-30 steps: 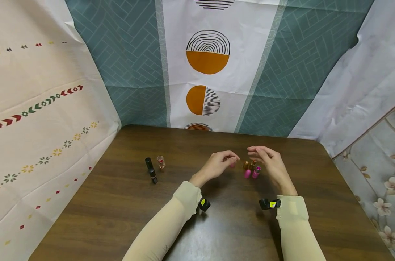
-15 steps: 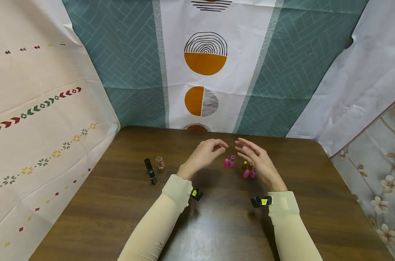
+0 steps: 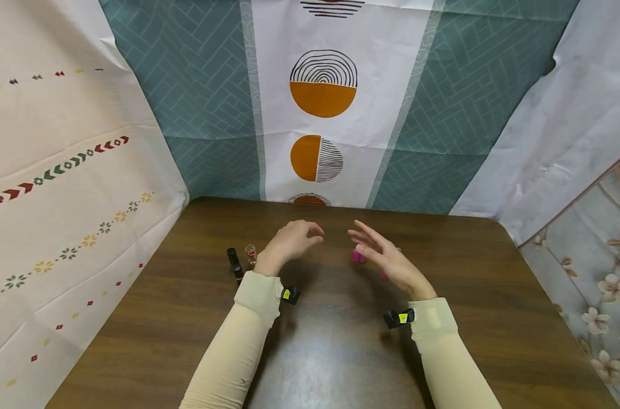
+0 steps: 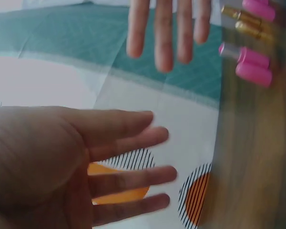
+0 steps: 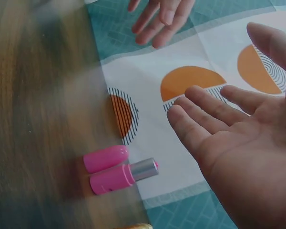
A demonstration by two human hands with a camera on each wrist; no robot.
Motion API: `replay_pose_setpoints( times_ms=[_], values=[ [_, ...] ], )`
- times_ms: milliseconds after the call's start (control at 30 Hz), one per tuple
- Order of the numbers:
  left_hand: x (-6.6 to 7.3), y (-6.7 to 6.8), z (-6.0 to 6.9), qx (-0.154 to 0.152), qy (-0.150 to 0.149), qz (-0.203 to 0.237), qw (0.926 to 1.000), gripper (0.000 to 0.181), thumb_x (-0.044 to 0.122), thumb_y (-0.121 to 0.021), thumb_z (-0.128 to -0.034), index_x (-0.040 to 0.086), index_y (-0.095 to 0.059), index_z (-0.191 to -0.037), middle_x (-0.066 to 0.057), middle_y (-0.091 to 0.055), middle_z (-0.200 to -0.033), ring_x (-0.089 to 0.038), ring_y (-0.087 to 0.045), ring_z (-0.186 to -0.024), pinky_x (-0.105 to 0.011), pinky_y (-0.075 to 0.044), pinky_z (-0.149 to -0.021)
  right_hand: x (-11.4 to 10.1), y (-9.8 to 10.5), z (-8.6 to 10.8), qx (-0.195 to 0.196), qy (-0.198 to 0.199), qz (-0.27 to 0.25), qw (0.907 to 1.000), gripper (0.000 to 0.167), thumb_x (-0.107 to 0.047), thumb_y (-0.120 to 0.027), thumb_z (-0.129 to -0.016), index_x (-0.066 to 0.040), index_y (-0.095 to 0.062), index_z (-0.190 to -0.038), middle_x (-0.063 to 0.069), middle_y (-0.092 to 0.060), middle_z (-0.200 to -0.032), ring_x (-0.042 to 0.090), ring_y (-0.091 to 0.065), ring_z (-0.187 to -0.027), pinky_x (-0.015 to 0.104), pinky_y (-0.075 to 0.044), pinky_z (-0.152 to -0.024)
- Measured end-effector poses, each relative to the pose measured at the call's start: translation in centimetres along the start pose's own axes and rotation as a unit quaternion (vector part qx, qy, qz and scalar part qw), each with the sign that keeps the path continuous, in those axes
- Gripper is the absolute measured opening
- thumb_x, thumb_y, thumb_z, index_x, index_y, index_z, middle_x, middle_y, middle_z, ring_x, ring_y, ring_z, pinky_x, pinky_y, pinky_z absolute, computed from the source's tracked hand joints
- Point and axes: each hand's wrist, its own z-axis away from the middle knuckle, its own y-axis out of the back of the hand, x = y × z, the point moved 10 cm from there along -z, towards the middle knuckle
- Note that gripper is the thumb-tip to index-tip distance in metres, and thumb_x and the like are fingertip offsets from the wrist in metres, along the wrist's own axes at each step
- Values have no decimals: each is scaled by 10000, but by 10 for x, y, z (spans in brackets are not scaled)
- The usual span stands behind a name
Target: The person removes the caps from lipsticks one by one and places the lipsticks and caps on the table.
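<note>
My left hand hovers above the table, holding nothing, with its fingers loosely extended. Facing it, palm inward, is my right hand, its fingers spread and free of any object. Just beyond the right fingers stands a pink lipstick, its silver tube bared, beside its pink cap. In the left wrist view, a gold lipstick and cap and another pink piece lie farther along; in the head view the right hand mostly covers these.
On the left of the brown wooden table are a black lipstick tube and cap and a small clear-capped lipstick, partly behind the left hand. A patterned cloth hangs along the back edge.
The left hand has let go of the pink lipstick and cap, which now stand left of the gold pieces, and has drawn away leftward. The right hand has also shifted left.
</note>
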Motion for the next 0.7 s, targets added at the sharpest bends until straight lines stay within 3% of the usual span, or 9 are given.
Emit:
replay_pose_setpoints(
  times_ms=[300,500,700],
  values=[
    [-37,24,15,67,796,11,9968,287,287,-631,-1060,119,-739,-1266,-112,-649,-1388,-350,-598,-1260,-546,-458,-1067,5,-14,-8,-285,-83,-498,9983,643,-223,-563,-1091,-187,-268,-1662,139,-346,-1663,333,-288,-1547,667,-296,-1165],
    [-55,35,22,128,1026,-343,9941,237,249,-657,-1041,98,-764,-1191,-124,-692,-1303,-366,-641,-1161,-550,-504,-983,11,-23,-13,-491,-163,-178,9985,605,-280,-593,-1077,-182,-364,-1630,49,-370,-1661,298,-317,-1538,595,-285,-1203],
    [-76,42,30,89,1322,-533,9898,226,196,-683,-1012,69,-761,-1181,-153,-709,-1242,-322,-692,-820,-463,-559,-770,19,-32,-18,-582,-239,170,9979,605,-339,-592,-1074,-187,-385,-1622,3,-381,-1657,275,-306,-1541,595,-255,-1216]
  ],
)
